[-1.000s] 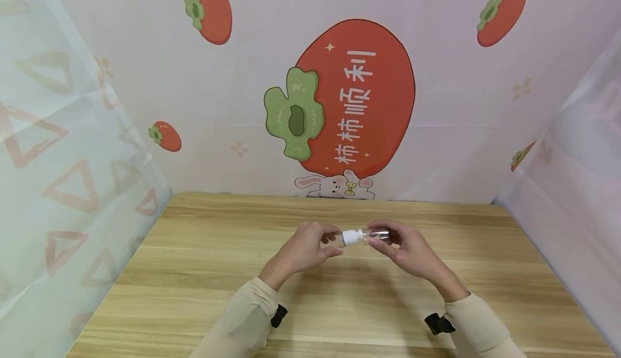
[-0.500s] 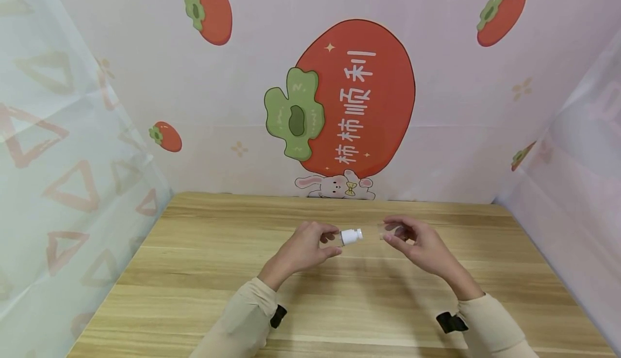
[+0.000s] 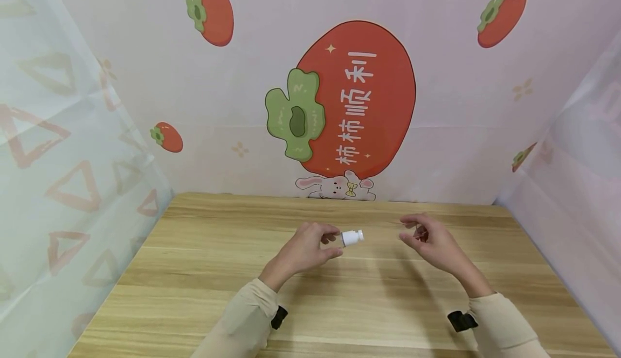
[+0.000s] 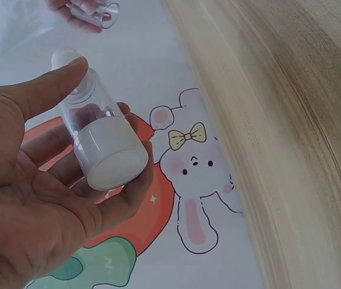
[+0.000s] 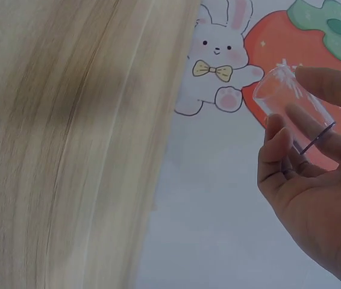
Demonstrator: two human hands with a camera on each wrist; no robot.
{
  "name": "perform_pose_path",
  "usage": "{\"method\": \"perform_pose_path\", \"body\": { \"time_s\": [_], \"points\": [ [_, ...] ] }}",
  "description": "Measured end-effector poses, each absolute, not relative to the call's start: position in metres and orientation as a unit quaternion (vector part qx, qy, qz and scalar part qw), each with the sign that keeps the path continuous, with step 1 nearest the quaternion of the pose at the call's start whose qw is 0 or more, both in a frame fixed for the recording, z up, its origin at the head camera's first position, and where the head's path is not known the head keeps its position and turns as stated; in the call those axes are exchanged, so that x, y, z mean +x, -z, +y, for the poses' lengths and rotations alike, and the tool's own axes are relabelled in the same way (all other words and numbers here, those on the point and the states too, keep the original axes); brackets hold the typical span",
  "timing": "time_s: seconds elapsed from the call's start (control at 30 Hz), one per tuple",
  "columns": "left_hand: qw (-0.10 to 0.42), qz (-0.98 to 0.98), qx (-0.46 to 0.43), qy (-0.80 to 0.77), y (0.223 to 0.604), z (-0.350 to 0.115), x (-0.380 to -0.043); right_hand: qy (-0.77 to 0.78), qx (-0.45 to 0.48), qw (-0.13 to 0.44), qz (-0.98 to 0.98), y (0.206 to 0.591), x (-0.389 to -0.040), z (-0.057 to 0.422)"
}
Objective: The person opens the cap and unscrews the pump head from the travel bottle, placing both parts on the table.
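A small clear pump bottle (image 4: 107, 141) with a white pump head (image 4: 66, 58) and a white base lies in the grip of my left hand (image 3: 310, 247), thumb near the neck and fingers curled behind it. In the head view its white end (image 3: 352, 237) points right, toward my other hand. My right hand (image 3: 432, 239) holds a clear plastic cap (image 5: 294, 105) between thumb and fingers, its open rim facing away from the palm. In the head view the cap is nearly invisible against the wood. Bottle and cap are apart, both held above the table.
Below both hands spreads a wood-grain table (image 3: 339, 304). Behind it stands a backdrop (image 3: 233, 88) printed with persimmons and a rabbit (image 3: 335, 187), and patterned sheets hang at the left and right sides.
The cap has come off the bottle's pump end. My right hand has moved away to the right with it, while my left hand with the bottle has stayed nearly still.
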State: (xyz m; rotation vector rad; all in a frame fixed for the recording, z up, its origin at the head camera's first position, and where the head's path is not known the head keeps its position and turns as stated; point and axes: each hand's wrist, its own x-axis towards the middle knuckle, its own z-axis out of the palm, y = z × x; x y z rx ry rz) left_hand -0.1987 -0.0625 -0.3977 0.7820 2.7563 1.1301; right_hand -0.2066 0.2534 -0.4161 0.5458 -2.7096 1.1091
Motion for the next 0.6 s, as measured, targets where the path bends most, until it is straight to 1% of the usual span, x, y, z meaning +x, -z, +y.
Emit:
{"method": "perform_pose_path", "body": {
  "time_s": [0.27,0.6],
  "points": [
    [0.03,0.896,0.253,-0.364,0.398,-0.062,-0.199,-0.356,0.177,0.085,-0.914,0.421,-0.211,0.266],
    [0.025,0.892,0.265,-0.365,0.4,-0.062,-0.199,-0.332,0.166,0.072,-0.926,0.425,-0.214,0.281]
  ]
}}
